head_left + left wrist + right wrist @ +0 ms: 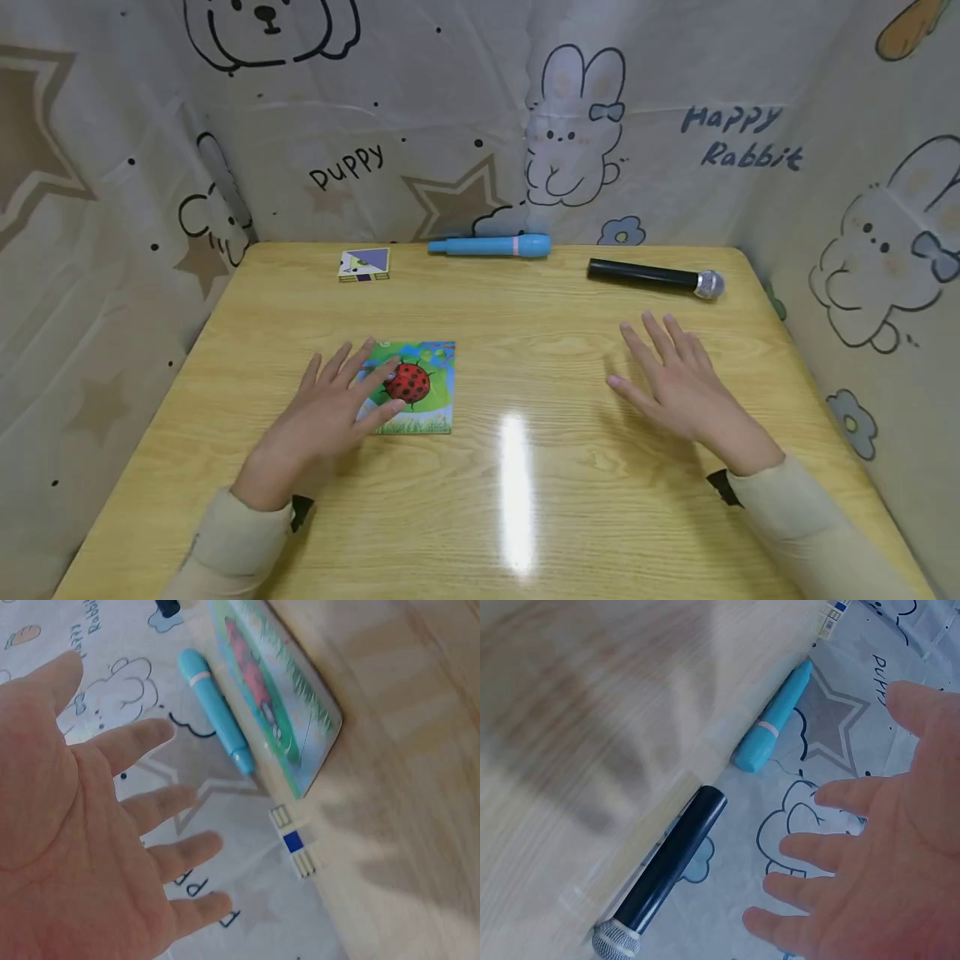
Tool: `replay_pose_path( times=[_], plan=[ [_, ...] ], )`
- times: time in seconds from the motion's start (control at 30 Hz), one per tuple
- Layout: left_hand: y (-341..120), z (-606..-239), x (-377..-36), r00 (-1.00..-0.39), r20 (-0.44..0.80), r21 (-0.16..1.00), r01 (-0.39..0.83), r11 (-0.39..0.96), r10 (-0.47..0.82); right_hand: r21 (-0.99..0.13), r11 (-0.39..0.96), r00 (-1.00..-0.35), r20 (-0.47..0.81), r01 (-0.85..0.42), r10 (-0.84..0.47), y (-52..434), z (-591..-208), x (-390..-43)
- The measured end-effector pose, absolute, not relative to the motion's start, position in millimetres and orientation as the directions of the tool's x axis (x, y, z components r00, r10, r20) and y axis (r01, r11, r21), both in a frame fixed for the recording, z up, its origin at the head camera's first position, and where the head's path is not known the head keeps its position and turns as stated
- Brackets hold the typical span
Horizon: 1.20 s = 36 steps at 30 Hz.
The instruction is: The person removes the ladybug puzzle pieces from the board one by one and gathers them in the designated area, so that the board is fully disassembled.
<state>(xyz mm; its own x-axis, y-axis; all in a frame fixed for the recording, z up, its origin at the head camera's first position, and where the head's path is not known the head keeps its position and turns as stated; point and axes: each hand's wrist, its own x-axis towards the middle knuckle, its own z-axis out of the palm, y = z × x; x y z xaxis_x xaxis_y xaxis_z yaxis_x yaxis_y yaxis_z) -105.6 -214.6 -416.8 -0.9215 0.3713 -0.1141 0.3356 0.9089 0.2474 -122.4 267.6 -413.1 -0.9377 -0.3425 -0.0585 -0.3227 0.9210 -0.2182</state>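
Note:
A square ladybug picture board (438, 410) lies flat on the table, left of centre. My left hand (318, 417) hovers with fingers spread over its left part, hiding that edge; in the left wrist view the palm (82, 810) holds nothing. On the right, my right hand (682, 387) hangs above the tabletop, fingers spread and nothing in it. Beyond its fingertips lies a black microphone (645, 275) with a silver mesh head. The right wrist view shows that microphone (671, 859) and a bare right palm (900, 862).
Along the table's back edge lie a blue pen-shaped stick (480, 247) with a pink band and a small stack of patterned cards or tiles (364, 265). A printed cloth (465, 108) hangs behind and beside the wooden table (420, 517).

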Motion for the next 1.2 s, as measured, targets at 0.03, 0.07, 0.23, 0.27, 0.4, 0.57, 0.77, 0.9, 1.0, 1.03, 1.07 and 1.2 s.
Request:
replay_pose_path(
  times=[0.03,0.07,0.23,0.27,0.4,0.57,0.77,0.9,1.0,1.03,1.07,1.2],
  plan=[
    [-213.8,-418.3,-105.1,-0.916,-0.124,0.256,0.342,0.904,0.382,-0.224,0.916,-0.934,-0.056,-0.332,-0.352,264.7,-412.7,-125.4],
    [-212.9,-419.8,-104.7,-0.911,-0.131,0.263,0.348,0.9,0.39,-0.233,0.912,-0.932,-0.05,-0.339,-0.359,261.4,-411.8,-128.4],
    [-208.1,-423.6,-105.8,-0.895,-0.143,0.271,0.375,0.887,0.422,-0.291,0.882,-0.915,-0.051,-0.37,-0.4,241.7,-410.0,-148.2],
    [-206.7,-424.1,-106.9,-0.892,-0.144,0.267,0.383,0.884,0.429,-0.307,0.874,-0.91,-0.053,-0.377,-0.411,236.6,-409.9,-152.8],
    [-198.4,-427.4,-112.0,-0.876,-0.152,0.263,0.41,0.873,0.457,-0.384,0.829,-0.884,-0.065,-0.406,-0.463,210.8,-409.3,-170.2],
    [-187.0,-435.7,-112.4,-0.868,-0.185,0.261,0.409,0.874,0.461,-0.477,0.757,-0.839,-0.071,-0.447,-0.539,163.9,-410.4,-185.9],
    [-178.3,-443.4,-114.1,-0.866,-0.211,0.263,0.396,0.88,0.453,-0.494,0.705,-0.787,-0.065,-0.509,-0.613,106.7,-417.5,-198.2],
    [-175.1,-446.4,-118.8,-0.854,-0.223,0.257,0.414,0.873,0.471,-0.487,0.679,-0.753,-0.064,-0.549,-0.655,78.9,-421.3,-203.9],
    [-174.2,-447.1,-120.0,-0.841,-0.242,0.254,0.426,0.868,0.483,-0.501,0.662,-0.734,-0.076,-0.557,-0.675,62.7,-427.0,-208.3],
    [-174.5,-447.6,-119.9,-0.838,-0.243,0.254,0.431,0.866,0.489,-0.5,0.659,-0.728,-0.08,-0.562,-0.681,57.4,-429.6,-209.6],
    [-174.8,-447.9,-119.6,-0.836,-0.244,0.254,0.434,0.865,0.491,-0.499,0.661,-0.726,-0.087,-0.561,-0.682,52.8,-432.6,-210.9],
    [-176.3,-449.4,-119.7,-0.836,-0.229,0.237,0.449,0.862,0.498,-0.47,0.685,-0.73,-0.117,-0.557,-0.673,38.0,-439.5,-212.7]
  ],
)
